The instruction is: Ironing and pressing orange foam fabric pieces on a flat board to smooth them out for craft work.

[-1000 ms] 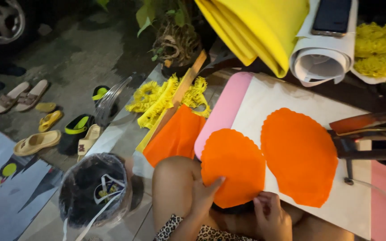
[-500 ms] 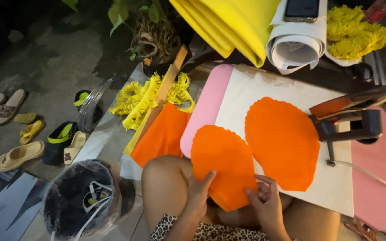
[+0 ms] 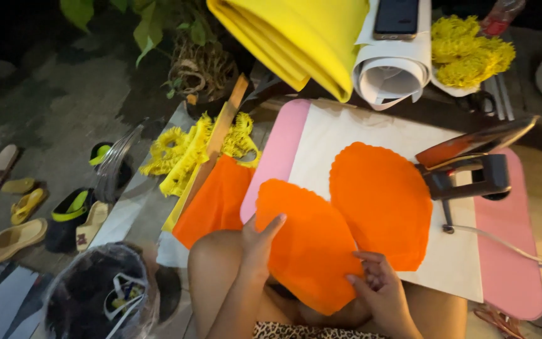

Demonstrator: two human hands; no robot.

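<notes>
Orange cut-out [image 3: 308, 245] pinched between both our hands, over our lap at the desk's near edge.
Our left hand [image 3: 257, 242] gripped its left edge, right hand [image 3: 374, 282] its lower right; its long axis ran away from us toward the second orange piece [image 3: 381, 201] on the pink board [image 3: 509, 276].

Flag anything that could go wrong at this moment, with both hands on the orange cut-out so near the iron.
1. The iron stands on the pink board touching the second orange piece; if hot, it might scorch it.
2. The iron's cord trails across the board near the right hand; a snag could tip the iron.
3. The orange cut-out, held by the left hand and right hand, overhangs the board and may crease.
</notes>
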